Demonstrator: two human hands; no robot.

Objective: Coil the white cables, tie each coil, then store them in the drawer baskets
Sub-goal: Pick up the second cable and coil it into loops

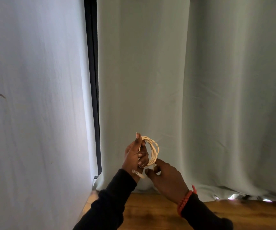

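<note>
My left hand (134,156) grips the white cable coil (152,151) upright, fingers curled through it; right hand (164,177) pinches the loose end just below.

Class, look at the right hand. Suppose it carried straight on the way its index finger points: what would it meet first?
The right hand points up and left at the cable coil held in the left hand. It would likely meet the coil's lower loop first, which its fingertip already seems to touch; depth is unclear.
</note>
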